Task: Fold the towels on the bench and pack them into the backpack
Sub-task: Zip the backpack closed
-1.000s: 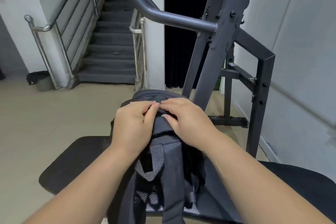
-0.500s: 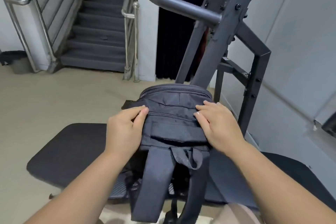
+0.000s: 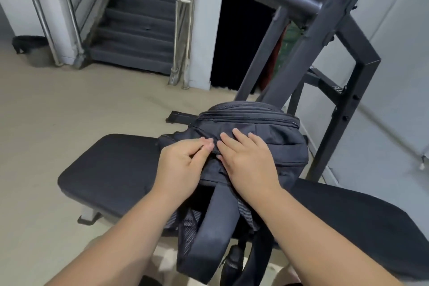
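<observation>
head view: the backpack (image 3: 267,139) stands on the bench (image 3: 111,169), apparently zipped. the left hand (image 3: 185,165) pinches its top seam with curled fingers; the right hand (image 3: 246,160) lies flat beside, holding nothing. brace with the right and draw the zip steadily.

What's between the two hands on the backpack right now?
Head view: only a narrow strip of dark fabric of the backpack, along a seam. The left hand and right hand almost meet there; nothing else lies between them.
</observation>
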The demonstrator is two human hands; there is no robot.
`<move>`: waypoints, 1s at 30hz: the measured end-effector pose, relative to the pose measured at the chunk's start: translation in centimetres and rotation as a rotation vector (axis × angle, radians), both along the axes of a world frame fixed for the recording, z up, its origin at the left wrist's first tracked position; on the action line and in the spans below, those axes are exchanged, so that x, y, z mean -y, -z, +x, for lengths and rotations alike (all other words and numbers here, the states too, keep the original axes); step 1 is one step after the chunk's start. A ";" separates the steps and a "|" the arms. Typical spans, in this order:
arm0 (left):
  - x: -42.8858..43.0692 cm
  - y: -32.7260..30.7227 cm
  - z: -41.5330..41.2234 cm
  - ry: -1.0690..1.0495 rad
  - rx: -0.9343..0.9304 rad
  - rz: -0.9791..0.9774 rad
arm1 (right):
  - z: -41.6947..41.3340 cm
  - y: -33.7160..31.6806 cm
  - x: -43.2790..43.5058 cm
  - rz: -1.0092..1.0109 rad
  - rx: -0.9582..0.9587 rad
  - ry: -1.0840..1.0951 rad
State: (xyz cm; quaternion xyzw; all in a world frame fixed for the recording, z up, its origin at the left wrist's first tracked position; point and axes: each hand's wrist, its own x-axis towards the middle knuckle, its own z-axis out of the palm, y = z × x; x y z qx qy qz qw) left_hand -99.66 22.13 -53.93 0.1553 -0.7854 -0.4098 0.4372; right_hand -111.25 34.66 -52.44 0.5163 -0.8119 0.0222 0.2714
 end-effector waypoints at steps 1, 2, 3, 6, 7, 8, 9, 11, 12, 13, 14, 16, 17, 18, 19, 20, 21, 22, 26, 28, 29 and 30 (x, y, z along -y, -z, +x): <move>0.0 0.6 0.0 -0.019 0.012 -0.018 | -0.3 0.6 -0.3 -0.027 -0.019 -0.024; 0.3 1.0 0.1 -0.042 0.010 0.001 | -0.8 0.9 -0.8 -0.054 -0.021 -0.039; 0.8 1.3 0.2 -0.068 -0.002 0.048 | -1.4 0.9 -1.5 -0.078 -0.028 -0.047; 2.6 2.2 0.4 -0.118 0.008 0.165 | -3.5 0.8 -4.1 -0.111 -0.068 -0.012; 2.9 2.5 0.3 -0.120 0.026 0.164 | -4.2 0.7 -4.8 -0.114 -0.074 0.000; 2.8 2.8 0.1 -0.124 0.034 0.146 | -4.5 0.6 -5.3 -0.112 -0.066 0.013; 2.5 3.1 -0.1 -0.131 0.030 0.119 | -4.7 0.4 -5.4 -0.112 -0.047 0.025; 1.4 3.8 -0.4 -0.137 -0.011 0.084 | -3.6 -0.3 -4.6 -0.133 0.038 0.013; 0.8 4.2 -0.5 -0.136 -0.035 0.084 | -2.4 -0.8 -3.7 -0.146 0.077 -0.012; 0.5 4.5 -0.6 -0.139 -0.060 0.085 | -1.0 -1.3 -2.6 -0.135 0.096 -0.042; 0.3 4.8 -0.6 -0.147 -0.085 0.078 | 0.4 -1.5 -1.4 -0.088 0.092 -0.069; 0.3 5.1 -0.4 -0.163 -0.123 0.060 | 2.3 -1.1 1.0 0.057 0.033 -0.081; 0.4 5.1 -0.1 -0.162 -0.131 0.060 | 2.5 -0.6 1.9 0.107 0.013 -0.064; 0.8 5.1 0.2 -0.156 -0.129 0.056 | 2.4 0.0 2.7 0.123 0.004 -0.049; 1.2 5.3 0.5 -0.149 -0.112 0.039 | 2.1 0.6 3.0 0.112 -0.005 -0.056; 1.6 5.5 0.7 -0.142 -0.081 0.011 | 1.7 1.0 3.1 0.088 -0.024 -0.078; 2.0 5.7 0.9 -0.137 -0.039 -0.014 | 1.2 1.5 3.0 0.065 -0.049 -0.102; 2.5 5.9 0.9 -0.131 -0.001 -0.021 | 0.9 1.9 2.7 0.047 -0.076 -0.118; 5.2 6.2 0.4 -0.196 0.074 0.202 | -0.8 2.7 0.5 -0.017 -0.139 -0.155; 6.3 6.9 0.1 -0.236 0.108 0.267 | -1.9 2.7 -1.3 -0.028 -0.145 -0.159; 6.4 7.2 0.0 -0.244 0.128 0.266 | -2.3 2.6 -2.1 -0.024 -0.144 -0.153; 6.1 7.3 -0.2 -0.248 0.135 0.258 | -2.5 2.5 -2.5 -0.019 -0.139 -0.141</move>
